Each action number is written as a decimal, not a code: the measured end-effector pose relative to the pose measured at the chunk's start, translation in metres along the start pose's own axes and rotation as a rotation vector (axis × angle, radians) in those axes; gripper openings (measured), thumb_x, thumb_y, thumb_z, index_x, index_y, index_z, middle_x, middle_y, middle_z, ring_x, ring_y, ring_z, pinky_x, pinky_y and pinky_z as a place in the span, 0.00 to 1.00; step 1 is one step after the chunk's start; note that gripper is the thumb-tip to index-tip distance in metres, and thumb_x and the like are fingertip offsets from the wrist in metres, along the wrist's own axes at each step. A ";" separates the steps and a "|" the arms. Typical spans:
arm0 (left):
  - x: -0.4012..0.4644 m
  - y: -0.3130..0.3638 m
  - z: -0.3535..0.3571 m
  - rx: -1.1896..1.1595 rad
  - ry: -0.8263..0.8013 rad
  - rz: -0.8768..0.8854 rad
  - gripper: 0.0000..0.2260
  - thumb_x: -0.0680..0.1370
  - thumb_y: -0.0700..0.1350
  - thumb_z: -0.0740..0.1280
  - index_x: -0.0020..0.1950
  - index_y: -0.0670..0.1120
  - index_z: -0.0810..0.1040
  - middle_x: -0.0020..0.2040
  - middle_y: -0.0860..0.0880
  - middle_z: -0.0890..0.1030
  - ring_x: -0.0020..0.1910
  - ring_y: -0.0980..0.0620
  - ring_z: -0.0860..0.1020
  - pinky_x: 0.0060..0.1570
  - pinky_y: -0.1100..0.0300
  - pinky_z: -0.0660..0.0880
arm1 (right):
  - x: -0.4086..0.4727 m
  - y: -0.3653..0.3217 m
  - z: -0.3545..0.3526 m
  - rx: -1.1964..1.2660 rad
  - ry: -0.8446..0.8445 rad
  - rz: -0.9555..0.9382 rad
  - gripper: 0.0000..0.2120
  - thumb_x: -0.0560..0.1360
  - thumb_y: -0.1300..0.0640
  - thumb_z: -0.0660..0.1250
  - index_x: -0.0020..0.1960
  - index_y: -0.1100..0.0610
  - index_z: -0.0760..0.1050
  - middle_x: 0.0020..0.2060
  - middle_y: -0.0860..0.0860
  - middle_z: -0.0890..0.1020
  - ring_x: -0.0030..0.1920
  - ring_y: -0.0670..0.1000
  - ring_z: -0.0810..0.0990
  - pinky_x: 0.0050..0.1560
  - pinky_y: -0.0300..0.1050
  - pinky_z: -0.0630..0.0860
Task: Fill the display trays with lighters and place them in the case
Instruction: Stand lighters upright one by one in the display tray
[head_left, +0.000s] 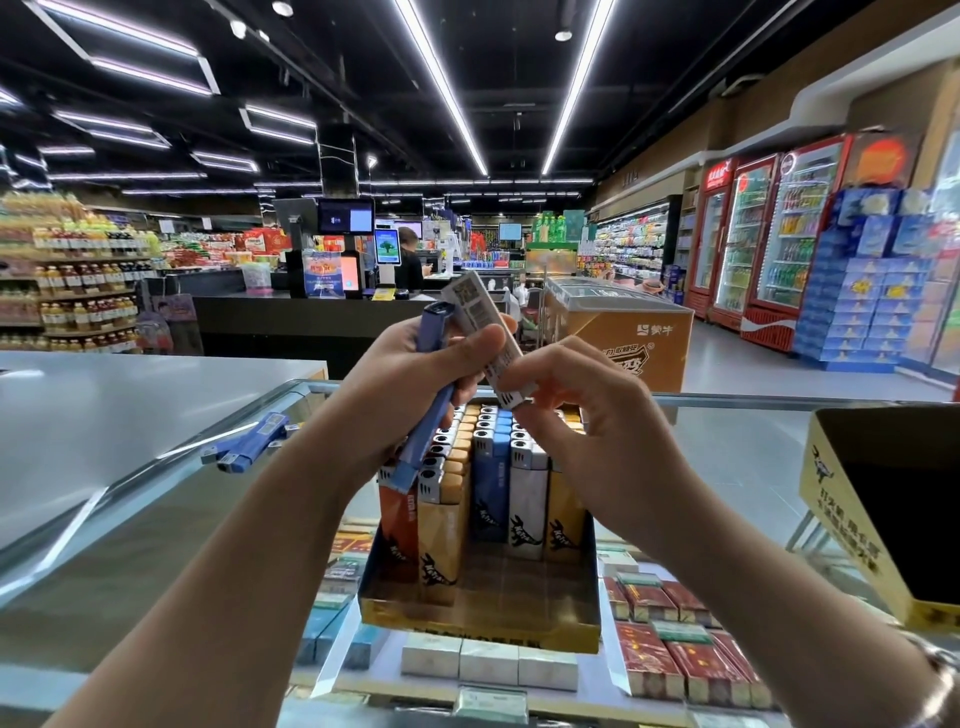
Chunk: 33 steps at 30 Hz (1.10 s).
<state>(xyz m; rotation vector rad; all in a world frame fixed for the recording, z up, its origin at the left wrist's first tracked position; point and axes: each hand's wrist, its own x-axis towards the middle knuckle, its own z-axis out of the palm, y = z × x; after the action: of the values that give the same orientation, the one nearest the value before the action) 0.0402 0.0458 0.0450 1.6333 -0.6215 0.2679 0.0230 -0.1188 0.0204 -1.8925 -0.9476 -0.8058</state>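
Note:
A yellow cardboard display tray (478, 621) stands on the glass case top, holding several upright lighters (491, 478) in orange, yellow, blue and white. Above it my left hand (415, 379) grips a blue lighter (428, 415) and also holds the upper part of a white lighter (488, 338). My right hand (582, 400) pinches the lower end of that white lighter with thumb and fingertips. Two more blue lighters (249, 441) lie loose on the counter to the left.
A second yellow and black box (852, 509) sits open at the right edge of the glass counter (727, 436). Cigarette packs (680, 654) lie inside the case under the glass. Behind the counter are a checkout desk, a freezer chest and drink fridges.

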 end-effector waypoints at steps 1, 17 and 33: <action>0.000 0.000 -0.001 -0.002 -0.006 -0.008 0.13 0.64 0.57 0.69 0.43 0.50 0.82 0.25 0.52 0.74 0.21 0.58 0.69 0.22 0.69 0.68 | 0.000 0.000 0.000 -0.008 -0.010 -0.003 0.13 0.69 0.70 0.70 0.48 0.55 0.79 0.43 0.48 0.78 0.43 0.43 0.76 0.45 0.38 0.76; 0.004 -0.002 -0.007 -0.346 0.165 -0.159 0.08 0.69 0.35 0.61 0.45 0.43 0.73 0.34 0.49 0.73 0.27 0.53 0.74 0.27 0.62 0.73 | 0.006 0.001 -0.012 0.144 0.257 0.082 0.17 0.70 0.69 0.70 0.43 0.46 0.77 0.42 0.48 0.79 0.42 0.44 0.78 0.44 0.35 0.76; 0.004 -0.009 -0.011 -0.313 0.371 -0.138 0.03 0.75 0.40 0.65 0.48 0.44 0.76 0.40 0.48 0.84 0.36 0.55 0.81 0.28 0.64 0.75 | 0.001 0.003 -0.013 -0.061 -0.108 0.103 0.06 0.69 0.57 0.73 0.45 0.51 0.79 0.32 0.44 0.76 0.30 0.42 0.72 0.32 0.34 0.73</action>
<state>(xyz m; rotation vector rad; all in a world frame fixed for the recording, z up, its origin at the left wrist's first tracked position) 0.0504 0.0561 0.0417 1.2753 -0.2508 0.3436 0.0244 -0.1312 0.0259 -2.0378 -0.8912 -0.6839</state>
